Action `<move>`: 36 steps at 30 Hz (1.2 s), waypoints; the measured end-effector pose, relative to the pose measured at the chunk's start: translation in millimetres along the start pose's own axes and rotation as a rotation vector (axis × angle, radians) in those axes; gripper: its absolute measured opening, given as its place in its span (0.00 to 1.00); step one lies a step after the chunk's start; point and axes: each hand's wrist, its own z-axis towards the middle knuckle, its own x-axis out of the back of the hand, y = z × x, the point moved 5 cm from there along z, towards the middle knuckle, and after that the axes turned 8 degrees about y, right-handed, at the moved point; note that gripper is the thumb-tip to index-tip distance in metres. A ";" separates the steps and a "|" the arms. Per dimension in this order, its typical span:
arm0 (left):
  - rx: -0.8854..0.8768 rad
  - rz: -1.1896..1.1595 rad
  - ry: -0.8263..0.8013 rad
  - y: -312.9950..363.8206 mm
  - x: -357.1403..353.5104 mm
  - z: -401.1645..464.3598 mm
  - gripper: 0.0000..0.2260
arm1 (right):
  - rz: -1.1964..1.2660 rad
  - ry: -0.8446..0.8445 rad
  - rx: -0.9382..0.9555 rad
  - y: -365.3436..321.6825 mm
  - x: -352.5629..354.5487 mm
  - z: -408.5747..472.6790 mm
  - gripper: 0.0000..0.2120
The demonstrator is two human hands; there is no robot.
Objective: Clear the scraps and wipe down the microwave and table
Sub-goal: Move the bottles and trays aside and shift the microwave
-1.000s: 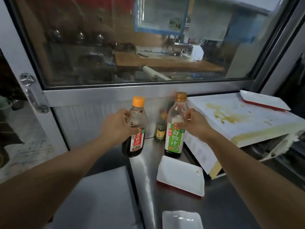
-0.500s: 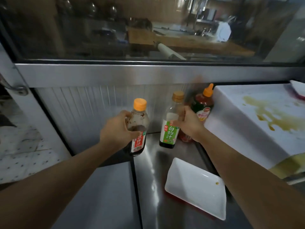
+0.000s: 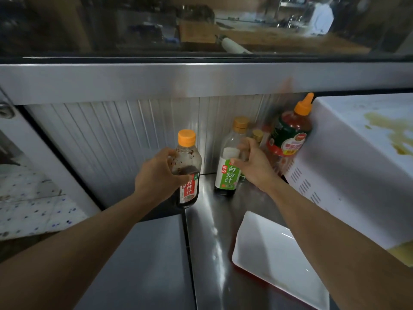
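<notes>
While my left hand [image 3: 156, 175] grips the dark red-label sauce bottle [image 3: 188, 171] and my right hand [image 3: 252, 164] grips the clear green-label bottle [image 3: 228, 168], I clear the shiny steel table [image 3: 214, 220] beside the stained white microwave [image 3: 348, 153]. Next, wiping.

Dim, cool light — a bright streak of glare on the steel surface [image 3: 214, 233]; edges bow outward, bottles slightly blurred.

left hand [image 3: 156, 175] gripping red-label bottle [image 3: 188, 173], right hand [image 3: 252, 166] gripping green-label bottle [image 3: 230, 166]
</notes>
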 end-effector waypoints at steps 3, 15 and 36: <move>-0.002 0.012 -0.003 0.6 -1.2 -1.1 0.28 | 0.001 -0.011 0.003 0.3 -0.2 -2.9 0.28; -0.030 0.002 -0.004 3.6 4.0 -7.1 0.28 | -0.096 0.154 -0.124 20.9 3.6 -26.0 0.28; 0.002 -0.092 -0.038 -19.3 -29.1 20.9 0.27 | -0.163 0.360 -0.282 70.2 -57.6 -18.6 0.30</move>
